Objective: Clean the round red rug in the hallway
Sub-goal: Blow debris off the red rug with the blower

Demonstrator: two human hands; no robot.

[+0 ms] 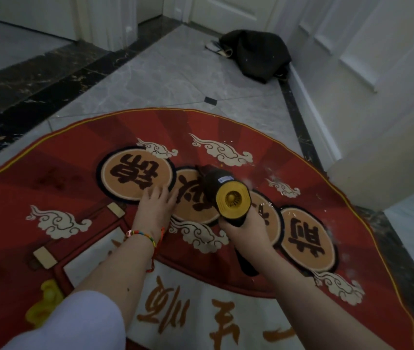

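Dark bag (256, 55) by white door (226, 8); grey marble floor (175, 72)

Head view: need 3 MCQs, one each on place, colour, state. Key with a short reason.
1. Where does the dark bag lie?
A. On the rug
B. On the tile floor by the white wall, beyond the rug
C. In the person's left hand

2. What colour is the round end of the handheld blower that faces the camera?
A. Yellow
B. Green
C. White

3. What is the left hand doing?
A. Gripping the blower
B. Lifting the rug's edge
C. Resting flat on the rug, fingers spread

Key:
1 B: the bag sits on grey tile against the wall, clear of the red rug.
2 A: the vented rear end with its fan is yellow on a black body.
3 C: its fingers lie straight on the rug, while the right hand grips the blower's handle.
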